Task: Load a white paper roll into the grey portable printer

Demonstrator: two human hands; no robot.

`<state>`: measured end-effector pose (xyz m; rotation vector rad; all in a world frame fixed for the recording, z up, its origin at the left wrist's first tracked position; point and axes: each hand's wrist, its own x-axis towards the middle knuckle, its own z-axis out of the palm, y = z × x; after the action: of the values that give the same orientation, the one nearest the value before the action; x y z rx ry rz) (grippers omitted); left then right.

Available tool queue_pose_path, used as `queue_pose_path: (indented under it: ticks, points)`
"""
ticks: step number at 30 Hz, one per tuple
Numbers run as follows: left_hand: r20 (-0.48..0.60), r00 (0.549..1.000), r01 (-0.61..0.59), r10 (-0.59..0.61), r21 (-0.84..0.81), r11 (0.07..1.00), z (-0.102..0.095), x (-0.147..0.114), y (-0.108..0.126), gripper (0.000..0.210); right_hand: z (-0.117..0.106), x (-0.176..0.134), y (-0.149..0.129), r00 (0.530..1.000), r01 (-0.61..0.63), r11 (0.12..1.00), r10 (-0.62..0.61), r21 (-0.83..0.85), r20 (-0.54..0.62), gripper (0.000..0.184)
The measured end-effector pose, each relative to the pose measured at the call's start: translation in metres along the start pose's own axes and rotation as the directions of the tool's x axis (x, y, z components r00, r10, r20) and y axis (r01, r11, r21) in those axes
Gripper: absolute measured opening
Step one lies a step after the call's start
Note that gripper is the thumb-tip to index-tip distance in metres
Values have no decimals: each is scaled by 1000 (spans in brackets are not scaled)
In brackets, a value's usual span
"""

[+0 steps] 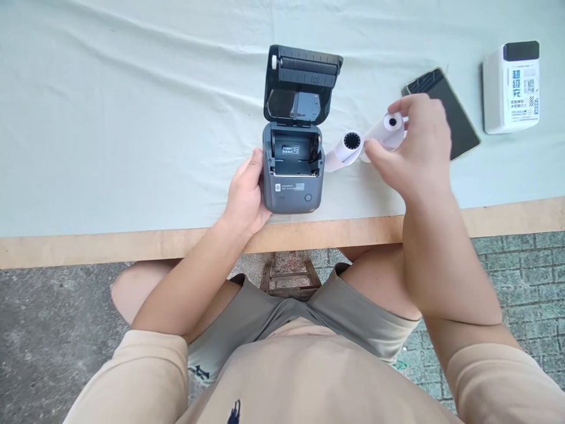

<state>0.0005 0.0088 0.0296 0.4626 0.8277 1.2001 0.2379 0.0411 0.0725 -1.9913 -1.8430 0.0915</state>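
My left hand [248,191] is wrapped round the left side of a dark grey label printer [292,199], its thumb along the edge. The printer's lid [300,82] stands flipped up, and the paper bay [291,154] inside holds no roll. To the right, my right hand [417,141] has thumb and fingers around a white paper roll [385,131] with a small dark core. Between that roll and the printer lies another white paper roll [341,154] with a wider black core.
A dark smartphone-like slab [459,121] lies behind my right hand. Farther right stands a white box-shaped power bank [507,88] with a black top and printed label. The pale cloth [132,118] covers the table up to its wooden front edge [110,244].
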Motion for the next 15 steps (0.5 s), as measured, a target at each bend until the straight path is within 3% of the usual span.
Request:
queue_pose_path:
  ticks: [4,10,15]
  points:
    - [3,1000,-8,8,21,1000,-1,1,-1,36,8,0,-4,998,-61,997,61,-37,-8,38]
    - [1,1000,-10,10,27,1000,-1,0,0,36,13,8,-5,998,-67,996,66,63,8,32]
    - [-31,999,26,-25,20,999,1,-1,2,36,10,10,3,990,7,975,24,222,-137,48]
